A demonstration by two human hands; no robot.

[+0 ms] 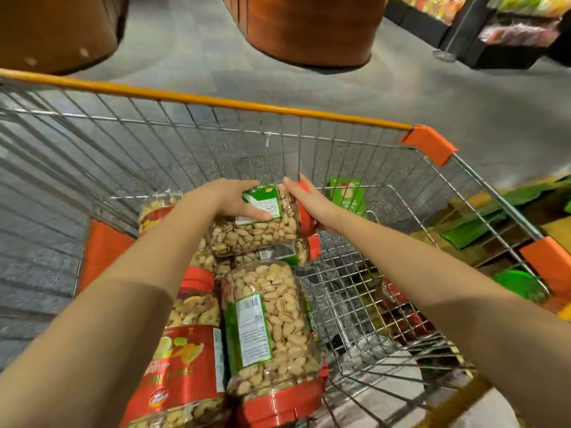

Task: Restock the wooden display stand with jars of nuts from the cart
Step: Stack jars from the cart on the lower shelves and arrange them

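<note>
Pick-up step in hand. The left hand (228,199) grips the body of a jar (262,230) lying sideways on other jars (272,329) in the cart (216,101). The right hand (312,202) holds its capped end. Next move, as I judge it: lift the jar clear of the wire sides and carry it to the stand (309,29).
</note>
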